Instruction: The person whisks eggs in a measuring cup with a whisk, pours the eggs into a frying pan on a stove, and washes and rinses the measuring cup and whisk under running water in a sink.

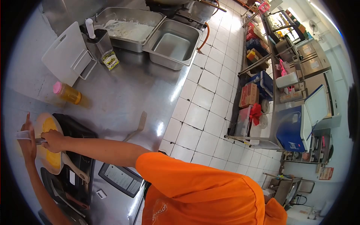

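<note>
Pan [40, 120]: round, pale cream inside, beige handle [77, 168]; set over a black stove [77, 127]. Contents: bright yellow food [53, 159] spread in the pan, smooth-looking, partly hidden by the right hand [53, 141].

Right hand: above the pan, fingers closed around a grey utensil [39, 141]. Left hand [27, 147]: at the pan's wall-side edge, one finger extended, near a whitish, translucent piece [23, 135]; cannot tell whether it grips this.

Near the pan: one pink-lidded bottle [69, 93], yellow liquid inside. Farther from the pan: one slotted turner [140, 123], metal, lying flat.
</note>
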